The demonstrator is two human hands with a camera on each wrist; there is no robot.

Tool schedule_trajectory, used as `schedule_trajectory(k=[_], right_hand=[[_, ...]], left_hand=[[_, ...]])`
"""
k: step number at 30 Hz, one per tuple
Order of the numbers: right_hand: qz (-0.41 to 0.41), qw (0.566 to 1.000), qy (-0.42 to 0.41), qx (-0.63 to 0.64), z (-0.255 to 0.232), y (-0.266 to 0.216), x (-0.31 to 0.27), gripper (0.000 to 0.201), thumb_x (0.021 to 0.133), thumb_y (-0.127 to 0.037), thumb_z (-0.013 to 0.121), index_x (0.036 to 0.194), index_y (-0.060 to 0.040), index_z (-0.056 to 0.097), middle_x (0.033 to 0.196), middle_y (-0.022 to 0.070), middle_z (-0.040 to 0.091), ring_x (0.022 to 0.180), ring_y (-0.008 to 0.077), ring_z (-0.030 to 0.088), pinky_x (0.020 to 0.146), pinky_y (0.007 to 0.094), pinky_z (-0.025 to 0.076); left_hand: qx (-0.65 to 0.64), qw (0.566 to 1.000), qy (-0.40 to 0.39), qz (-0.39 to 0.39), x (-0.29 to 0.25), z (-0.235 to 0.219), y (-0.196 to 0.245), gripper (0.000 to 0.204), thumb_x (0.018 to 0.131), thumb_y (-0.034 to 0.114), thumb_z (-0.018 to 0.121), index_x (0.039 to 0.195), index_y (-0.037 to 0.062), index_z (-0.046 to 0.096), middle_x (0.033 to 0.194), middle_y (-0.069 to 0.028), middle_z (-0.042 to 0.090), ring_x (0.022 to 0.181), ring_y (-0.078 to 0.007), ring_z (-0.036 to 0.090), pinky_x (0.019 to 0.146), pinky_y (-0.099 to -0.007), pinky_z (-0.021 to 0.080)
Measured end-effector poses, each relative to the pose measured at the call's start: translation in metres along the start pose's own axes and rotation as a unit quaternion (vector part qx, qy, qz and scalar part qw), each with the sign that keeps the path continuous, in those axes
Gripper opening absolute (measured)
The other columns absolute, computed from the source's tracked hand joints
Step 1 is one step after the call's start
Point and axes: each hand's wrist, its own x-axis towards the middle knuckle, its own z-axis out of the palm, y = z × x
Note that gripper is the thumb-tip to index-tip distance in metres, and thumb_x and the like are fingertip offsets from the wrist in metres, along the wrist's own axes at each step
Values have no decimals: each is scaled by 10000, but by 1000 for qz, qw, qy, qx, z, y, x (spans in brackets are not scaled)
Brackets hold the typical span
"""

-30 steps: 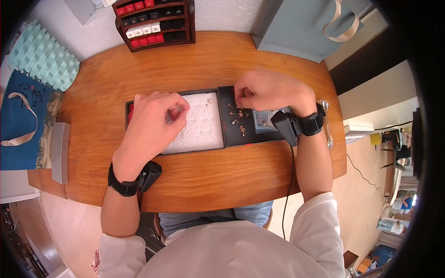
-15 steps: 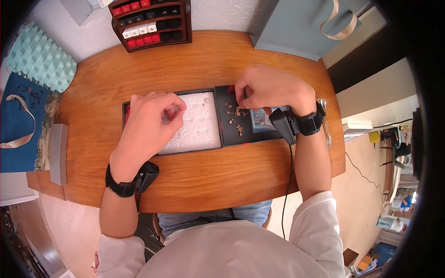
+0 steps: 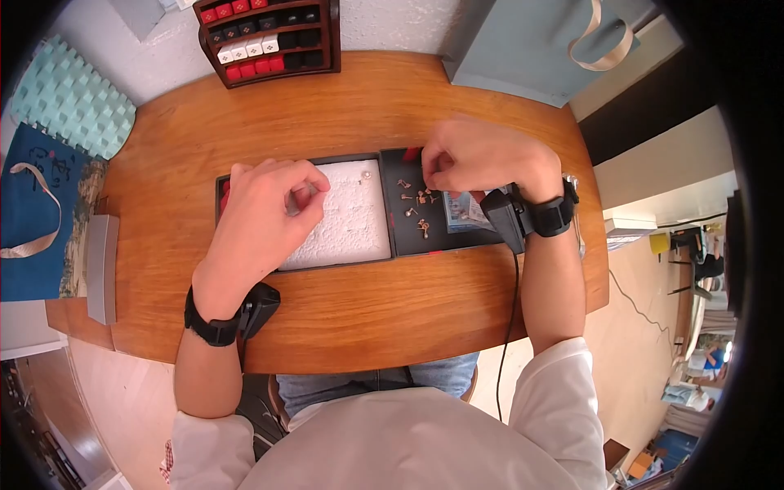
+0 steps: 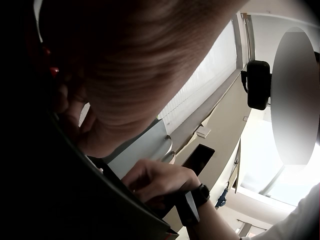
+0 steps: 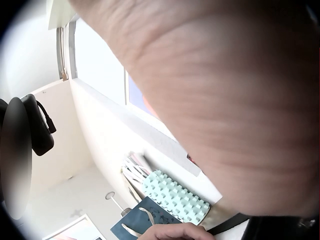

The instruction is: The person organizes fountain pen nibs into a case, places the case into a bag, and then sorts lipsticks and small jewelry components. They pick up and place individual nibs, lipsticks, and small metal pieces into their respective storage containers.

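Note:
A shallow dark box lies on the desk, with white foam in its left part and a black tray on the right. My left hand is over the foam's left side, its fingers curled and the thumb tip close to the index tip. My right hand reaches over the tray, thumb and index tips together beside several small gold-coloured earrings. Whether either hand pinches a tiny piece, I cannot tell. One pearl stud sits at the foam's upper right. Red material shows at the box's left end.
A bluish plastic packet lies in the tray under my right wrist. Behind stands a wooden rack of small coloured cubes. A grey-blue paper bag is at back right; a blue bag and a mint textured roll stand left.
My right hand has shifted slightly right, away from the small earrings in the tray. The left hand keeps its place and shape over the foam.

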Motion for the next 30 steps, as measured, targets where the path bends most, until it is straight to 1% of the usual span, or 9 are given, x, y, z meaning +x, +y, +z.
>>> schedule_trajectory(k=[6, 8, 11, 16, 17, 19, 21, 26, 30], right_hand=[[-32, 997, -51, 40, -2, 13, 4, 190, 959, -148, 704, 1006, -2, 816, 733, 86, 757, 527, 164, 663, 502, 325, 508], [-4, 981, -96, 171, -3, 12, 3, 182, 1035, -160, 671, 1054, -8, 768, 714, 84, 729, 473, 135, 610, 453, 292, 462], [-2, 969, -116, 217, -5, 11, -1, 163, 1087, -156, 628, 1073, -17, 713, 686, 88, 697, 431, 115, 561, 422, 272, 423], [7, 952, -133, 276, -10, 12, -4, 142, 1100, -146, 607, 1089, -26, 682, 686, 97, 698, 421, 113, 545, 418, 266, 411], [15, 950, -134, 282, -11, 11, -5, 137, 1103, -143, 603, 1096, -29, 680, 687, 99, 699, 421, 112, 542, 417, 262, 408], [13, 957, -134, 256, -10, 10, -4, 145, 1092, -154, 613, 1084, -33, 693, 690, 95, 703, 430, 114, 546, 433, 265, 417], [11, 964, -134, 230, -9, 10, -2, 153, 1081, -164, 623, 1073, -37, 707, 692, 91, 707, 439, 115, 551, 449, 268, 427], [24, 994, -83, 62, -1, 3, 5, 200, 975, -215, 688, 945, -41, 780, 706, 35, 720, 560, 116, 616, 527, 299, 465], [8, 996, -73, 44, 4, 7, 9, 217, 947, -236, 718, 915, -33, 788, 701, 32, 719, 594, 125, 636, 524, 306, 470]], left_hand=[[-13, 1000, -2, 3, 1, 1, -4, 72, 948, 102, 815, 1010, 113, 779, 817, 3, 668, 779, -166, 561, 916, -339, 399], [-9, 1000, -1, 6, 1, 1, -3, 70, 950, 102, 814, 1010, 112, 779, 817, 5, 668, 780, -167, 562, 918, -339, 400], [-3, 1000, -1, 8, 0, 0, -1, 68, 953, 103, 812, 1011, 110, 778, 815, 6, 668, 784, -168, 564, 920, -341, 400], [-1, 1000, -6, 0, 1, -1, 1, 68, 954, 103, 811, 1014, 110, 779, 814, 7, 667, 788, -168, 563, 926, -344, 397], [-5, 1000, -3, 1, 1, -1, 2, 55, 945, 93, 800, 989, 111, 773, 809, -10, 690, 800, -189, 608, 922, -366, 394], [-9, 1000, -1, 1, 1, -1, 1, 46, 936, 82, 789, 965, 112, 767, 804, -27, 712, 812, -210, 654, 917, -387, 391], [-7, 1000, -4, 0, 1, 0, -1, 66, 948, 101, 812, 1006, 112, 783, 814, 3, 668, 785, -167, 558, 925, -342, 398], [-3, 1000, 2, 5, 1, 0, 0, 70, 939, 97, 815, 1002, 102, 783, 814, -7, 676, 774, -173, 559, 893, -340, 421], [-8, 1000, 2, 2, 1, 1, -1, 80, 932, 94, 817, 1003, 95, 782, 819, -15, 684, 768, -175, 563, 878, -340, 434]])
